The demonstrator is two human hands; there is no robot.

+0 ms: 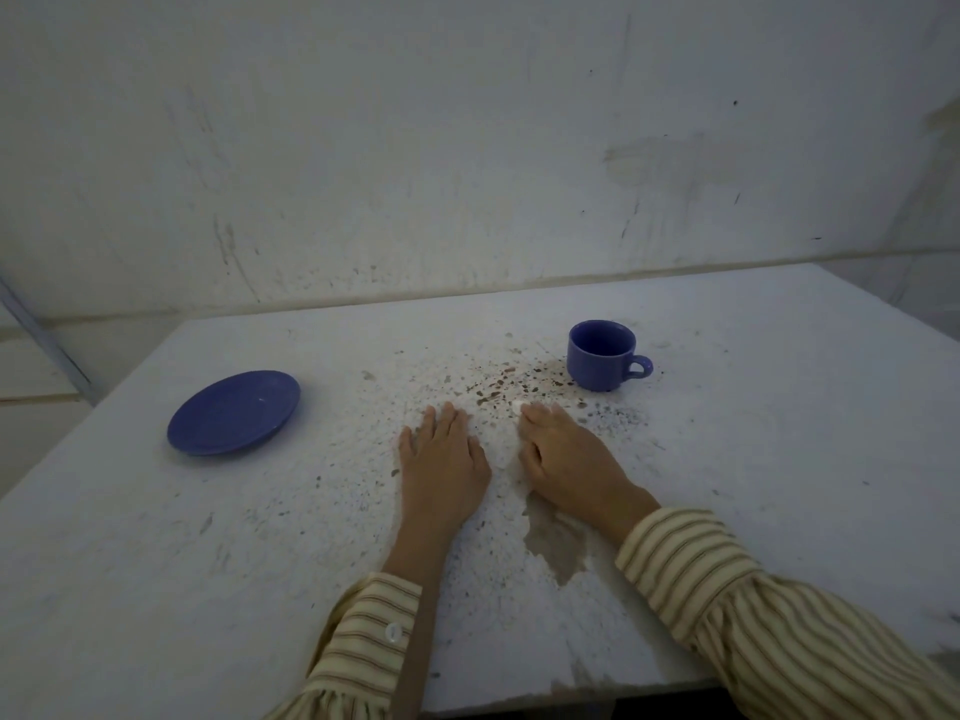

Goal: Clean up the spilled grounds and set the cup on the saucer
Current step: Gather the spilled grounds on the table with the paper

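Observation:
A blue cup stands upright on the white table, handle to the right. A blue saucer lies far off to its left with nothing on it. Dark spilled grounds are scattered left of and in front of the cup. My left hand lies flat, palm down, just short of the grounds and holds nothing. My right hand rests on the table beside it with fingers curled. A small white bit shows at its fingertips; whether the hand grips it is unclear.
A grey-brown worn patch marks the table below my right wrist. A scuffed white wall stands close behind the table. The table's near edge runs under my striped sleeves.

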